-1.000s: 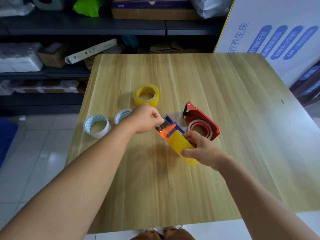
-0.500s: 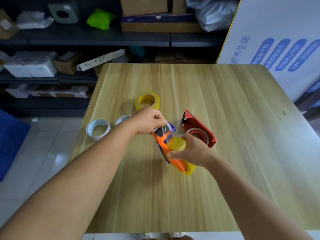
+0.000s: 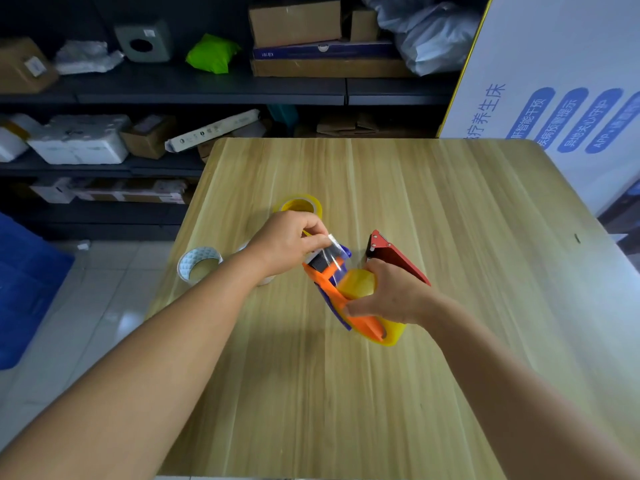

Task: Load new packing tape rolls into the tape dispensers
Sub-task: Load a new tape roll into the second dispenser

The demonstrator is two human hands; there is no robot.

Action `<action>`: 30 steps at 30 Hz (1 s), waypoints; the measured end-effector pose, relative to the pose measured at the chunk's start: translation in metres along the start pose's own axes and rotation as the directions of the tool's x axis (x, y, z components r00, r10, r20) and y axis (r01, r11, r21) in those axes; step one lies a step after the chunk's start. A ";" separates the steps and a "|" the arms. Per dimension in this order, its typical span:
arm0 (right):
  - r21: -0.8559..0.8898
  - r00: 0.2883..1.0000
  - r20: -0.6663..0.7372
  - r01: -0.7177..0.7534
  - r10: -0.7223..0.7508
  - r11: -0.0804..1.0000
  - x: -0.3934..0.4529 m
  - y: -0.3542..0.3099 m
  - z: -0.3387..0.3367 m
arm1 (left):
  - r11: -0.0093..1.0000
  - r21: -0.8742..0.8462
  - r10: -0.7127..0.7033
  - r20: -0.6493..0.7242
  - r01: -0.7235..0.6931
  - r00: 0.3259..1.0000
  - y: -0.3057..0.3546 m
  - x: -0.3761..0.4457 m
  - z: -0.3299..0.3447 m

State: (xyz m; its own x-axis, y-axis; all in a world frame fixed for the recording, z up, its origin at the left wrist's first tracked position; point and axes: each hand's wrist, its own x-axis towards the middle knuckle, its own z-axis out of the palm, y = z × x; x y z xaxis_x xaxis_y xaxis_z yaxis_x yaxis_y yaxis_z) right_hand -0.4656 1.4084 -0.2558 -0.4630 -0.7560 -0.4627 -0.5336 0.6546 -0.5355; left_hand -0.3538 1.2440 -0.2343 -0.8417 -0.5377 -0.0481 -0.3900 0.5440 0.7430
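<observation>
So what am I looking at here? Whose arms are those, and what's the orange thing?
Those arms belong to a person wearing a camera on their head, so you see what they see, looking down at a wooden table. No robot here, just two bare hands. The right hand grips an orange and blue tape dispenser with a yellow tape roll loaded in it. The left hand pinches the clear loose end of the tape near the dispenser's front. On the table lie a red dispenser, a spare yellow roll and a white roll. Another roll hides mostly behind the left wrist. Shelves with boxes stand behind.
</observation>
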 end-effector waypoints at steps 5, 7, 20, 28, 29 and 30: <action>-0.001 1.000 0.019 -0.011 0.011 1.000 0.002 0.002 -0.007 | 0.998 -0.002 -0.061 0.055 0.061 0.997 0.008 -0.001 -0.003; 0.019 1.000 0.018 -0.015 0.015 1.000 0.004 0.000 -0.007 | 0.994 0.021 -0.112 0.077 0.110 0.991 0.010 0.000 -0.004; 0.097 0.995 0.099 0.022 -0.031 0.995 0.005 0.000 -0.024 | 0.790 -0.414 -0.429 0.154 0.452 0.890 0.020 0.001 -0.017; -0.169 0.997 -0.062 0.026 -0.037 0.985 0.006 -0.026 -0.007 | 0.900 -0.196 -0.385 0.055 0.388 0.921 0.038 0.004 -0.009; -0.204 0.994 -0.104 0.018 -0.040 0.979 0.005 -0.029 -0.004 | 0.908 -0.172 -0.385 0.025 0.383 0.923 0.040 0.005 -0.009; -0.236 0.990 -0.133 0.005 -0.037 0.972 0.006 -0.031 -0.002 | 0.911 -0.160 -0.384 0.004 0.379 0.923 0.042 0.005 -0.009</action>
State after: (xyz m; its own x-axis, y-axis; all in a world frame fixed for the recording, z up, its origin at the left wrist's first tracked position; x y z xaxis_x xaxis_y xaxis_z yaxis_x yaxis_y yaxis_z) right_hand -0.4535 1.3837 -0.2404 -0.5330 -0.7730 -0.3441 -0.6878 0.6327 -0.3558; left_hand -0.3709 1.2588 -0.1972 -0.6293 -0.7025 -0.3324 -0.6150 0.1887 0.7656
